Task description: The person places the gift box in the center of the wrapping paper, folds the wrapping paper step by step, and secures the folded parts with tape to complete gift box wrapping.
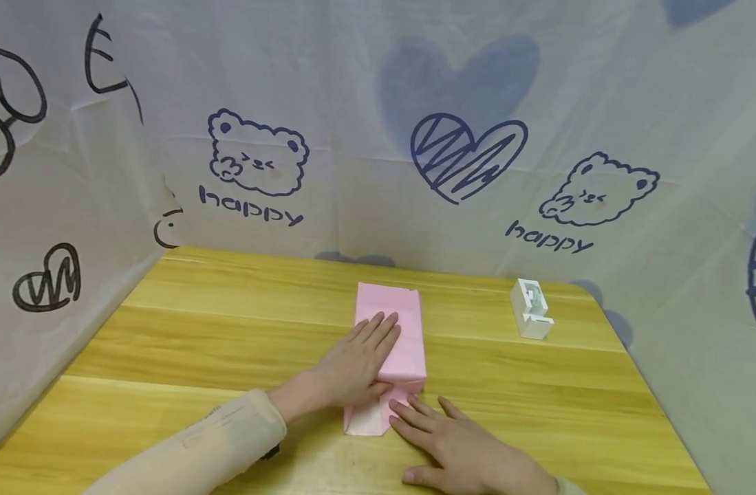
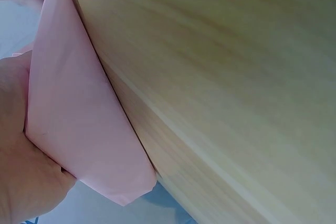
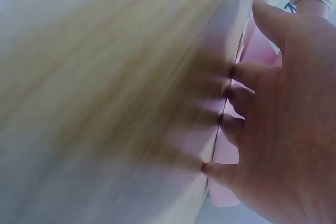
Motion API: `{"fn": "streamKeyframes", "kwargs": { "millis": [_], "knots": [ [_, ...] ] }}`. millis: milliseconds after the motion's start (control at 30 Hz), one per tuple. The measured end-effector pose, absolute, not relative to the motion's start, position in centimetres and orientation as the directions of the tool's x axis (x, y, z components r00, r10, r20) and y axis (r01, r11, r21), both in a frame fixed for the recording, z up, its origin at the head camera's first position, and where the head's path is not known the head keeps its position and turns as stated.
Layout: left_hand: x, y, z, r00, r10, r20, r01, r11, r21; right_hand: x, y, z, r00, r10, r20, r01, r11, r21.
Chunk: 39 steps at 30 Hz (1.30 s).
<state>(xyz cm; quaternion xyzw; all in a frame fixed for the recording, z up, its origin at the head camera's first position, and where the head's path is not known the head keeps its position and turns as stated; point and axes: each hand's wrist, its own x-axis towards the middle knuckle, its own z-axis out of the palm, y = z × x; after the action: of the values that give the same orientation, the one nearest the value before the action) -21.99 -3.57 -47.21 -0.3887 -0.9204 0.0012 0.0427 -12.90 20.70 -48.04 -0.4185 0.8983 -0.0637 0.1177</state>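
Note:
A box wrapped in pink paper lies lengthwise on the wooden table. My left hand rests on its top, fingers straight and pointing to the far end. At the near end a folded paper flap spreads on the tabletop, its inner side whitish. My right hand lies palm down beside it, fingers spread, with fingertips at the flap's right edge. In the left wrist view the pink side of the box shows beside the left palm. The right wrist view shows the right hand's fingertips touching the tabletop.
A white tape dispenser with a roll in it stands toward the table's back right. Pale cloth printed with bears, hearts and "happy" hangs behind and beside the wooden table.

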Motion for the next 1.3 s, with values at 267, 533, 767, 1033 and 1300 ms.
{"fn": "streamKeyframes", "kwargs": {
  "millis": [267,533,767,1033,1300],
  "knots": [
    [-22.0,-3.5,-47.2,-0.696,0.714,0.072,0.714,0.699,-0.031,-13.3,21.5,-47.8,-0.631,-0.765,-0.131,-0.727,0.642,-0.243],
    [-22.0,-3.4,-47.3,-0.694,0.716,0.076,0.716,0.698,-0.035,-13.1,21.4,-47.8,-0.636,-0.763,-0.113,-0.738,0.644,-0.201],
    [-22.0,-3.5,-47.2,-0.696,0.715,0.069,0.715,0.698,-0.026,-13.3,21.6,-47.5,-0.659,-0.736,-0.154,-0.695,0.674,-0.249],
    [-22.0,-3.6,-47.1,-0.701,0.710,0.069,0.710,0.703,-0.024,-12.9,20.8,-47.5,-0.652,-0.747,-0.133,-0.724,0.665,-0.186],
    [-22.1,-3.7,-47.2,-0.696,0.714,0.070,0.715,0.699,-0.022,-12.5,19.6,-47.4,-0.600,-0.791,-0.116,-0.772,0.611,-0.172]
  ]
}}
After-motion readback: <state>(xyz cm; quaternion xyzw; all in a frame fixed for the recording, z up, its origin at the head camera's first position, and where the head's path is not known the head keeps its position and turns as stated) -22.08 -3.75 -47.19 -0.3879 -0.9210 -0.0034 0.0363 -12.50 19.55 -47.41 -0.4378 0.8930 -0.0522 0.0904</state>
